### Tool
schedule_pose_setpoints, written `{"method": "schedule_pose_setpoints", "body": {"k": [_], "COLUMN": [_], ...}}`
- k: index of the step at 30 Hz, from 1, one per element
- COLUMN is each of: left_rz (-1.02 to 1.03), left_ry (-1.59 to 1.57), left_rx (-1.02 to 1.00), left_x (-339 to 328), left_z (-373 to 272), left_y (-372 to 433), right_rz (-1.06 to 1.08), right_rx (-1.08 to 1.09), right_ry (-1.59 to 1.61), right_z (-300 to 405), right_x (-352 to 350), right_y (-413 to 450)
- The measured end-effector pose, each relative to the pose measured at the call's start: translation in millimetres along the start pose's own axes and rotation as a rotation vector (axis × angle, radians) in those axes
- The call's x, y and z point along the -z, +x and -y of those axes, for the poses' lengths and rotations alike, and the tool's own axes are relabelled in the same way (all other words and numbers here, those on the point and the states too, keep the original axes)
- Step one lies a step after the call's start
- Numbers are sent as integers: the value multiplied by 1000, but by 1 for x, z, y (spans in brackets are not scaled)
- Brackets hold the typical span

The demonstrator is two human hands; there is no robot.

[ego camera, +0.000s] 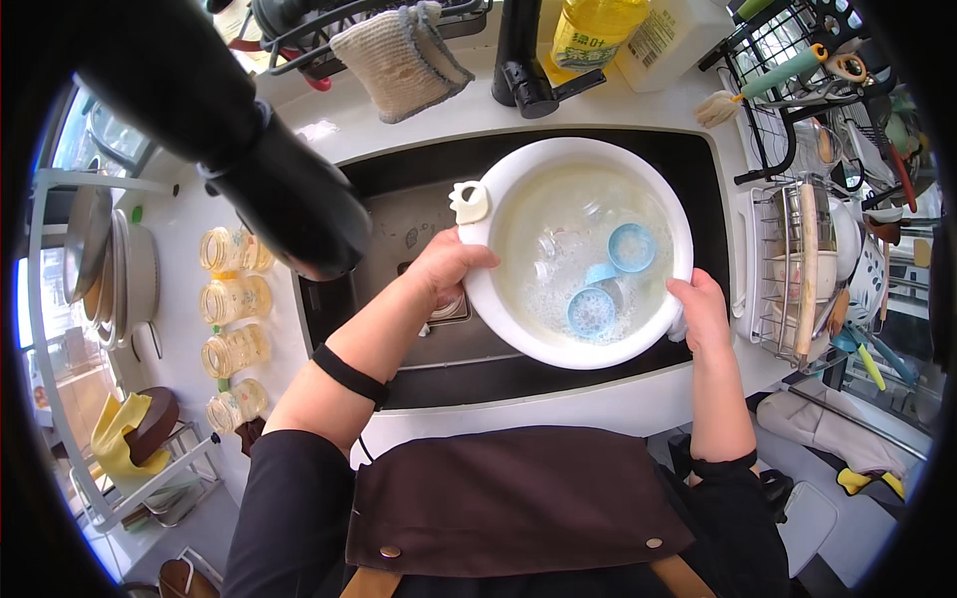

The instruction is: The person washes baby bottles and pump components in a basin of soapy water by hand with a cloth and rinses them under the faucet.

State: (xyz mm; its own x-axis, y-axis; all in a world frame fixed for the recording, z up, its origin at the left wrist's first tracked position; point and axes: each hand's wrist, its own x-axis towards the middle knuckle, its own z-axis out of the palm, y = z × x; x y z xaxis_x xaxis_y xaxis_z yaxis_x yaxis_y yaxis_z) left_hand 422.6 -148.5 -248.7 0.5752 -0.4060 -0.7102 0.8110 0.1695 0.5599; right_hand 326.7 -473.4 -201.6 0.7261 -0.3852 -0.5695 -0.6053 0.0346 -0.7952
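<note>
A white round basin [576,356] is held over the dark sink [389,232] by both of my hands. My left hand [446,270] grips its left rim, thumb over the top, just below a cream crown-shaped piece [470,202] on the edge. On the right side, my right hand [701,305] has its thumb on the rim and its fingers underneath, mostly hidden. Cloudy, foamy water fills part of the basin. Two light-blue round lids [632,247] lie in it, with a paler blue piece [600,275] between them. Clear shapes under the foam are hard to make out.
A large black object [291,187] blocks the upper left. Several glass jars [235,299] line the left counter. Behind the sink stand a black faucet [527,82], a yellow detergent bottle [594,37] and a hanging cloth [400,63]. A wire dish rack [785,276] is at right.
</note>
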Motion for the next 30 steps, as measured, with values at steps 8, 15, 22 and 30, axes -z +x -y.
{"method": "schedule_pose_setpoints", "body": {"k": [8,15,22,30], "left_rz": [-240,-600,-742,-789], "left_ry": [-20,49,138,297], "left_rx": [-197,-347,-382,-362], "left_x": [78,166,194,190], "left_z": [-27,13,40,70], "left_y": [-78,-74,-35,35], "right_rz": [331,449,428,319], "right_rx": [-25,-61,-77,-53], "right_ry": [24,-164,-355,-524], "right_z": [3,-43,-97,-128], "right_x": [-93,-185,-205,-172], "right_y": [-20,19,45,61]}}
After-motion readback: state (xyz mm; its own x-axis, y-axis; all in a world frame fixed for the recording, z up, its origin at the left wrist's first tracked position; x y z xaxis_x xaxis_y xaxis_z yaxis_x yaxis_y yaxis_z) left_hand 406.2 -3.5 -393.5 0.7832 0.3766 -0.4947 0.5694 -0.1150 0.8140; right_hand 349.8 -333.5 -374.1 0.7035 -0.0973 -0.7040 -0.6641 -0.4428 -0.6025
